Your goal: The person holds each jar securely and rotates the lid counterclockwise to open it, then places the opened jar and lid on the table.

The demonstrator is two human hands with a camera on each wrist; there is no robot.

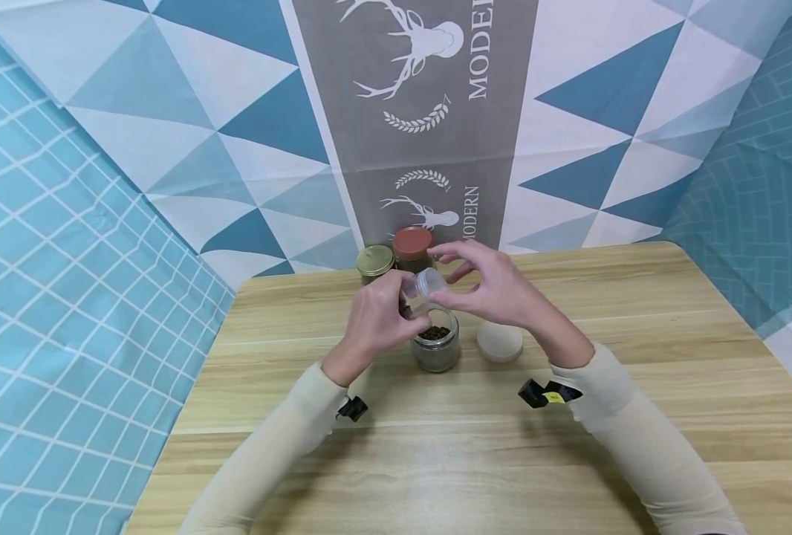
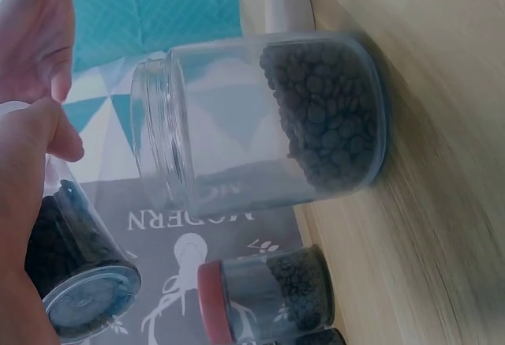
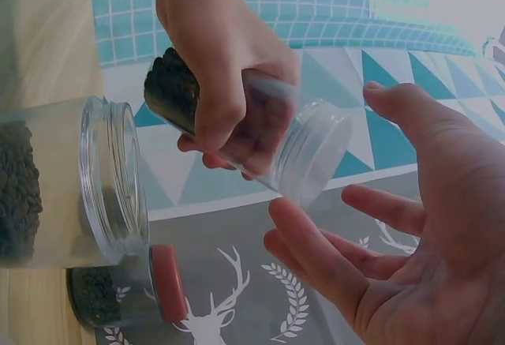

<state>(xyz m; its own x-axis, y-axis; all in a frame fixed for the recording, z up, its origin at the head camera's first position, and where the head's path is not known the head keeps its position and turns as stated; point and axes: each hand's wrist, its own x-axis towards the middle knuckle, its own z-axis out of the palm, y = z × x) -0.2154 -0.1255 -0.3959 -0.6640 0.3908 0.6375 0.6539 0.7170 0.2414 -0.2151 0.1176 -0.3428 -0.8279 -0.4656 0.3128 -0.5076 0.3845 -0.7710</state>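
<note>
My left hand (image 1: 381, 308) grips a small clear jar (image 3: 177, 92) of dark pellets, holding it tilted above the table. Its ribbed, translucent end (image 3: 316, 151) points toward my right hand (image 1: 486, 279); whether that end is a cap or the bare neck I cannot tell. The right hand's fingers and thumb are spread around that end, with one fingertip at its edge. Below stands a larger, lidless glass jar (image 2: 229, 124), upright and partly filled with dark pellets (image 2: 327, 112). Beside it on the table lies a round white lid (image 1: 499, 342).
Behind the hands stand a jar with a red lid (image 1: 412, 242) and one with a gold-green lid (image 1: 374, 260). The wooden table (image 1: 409, 461) ends at a patterned backdrop (image 1: 262, 111).
</note>
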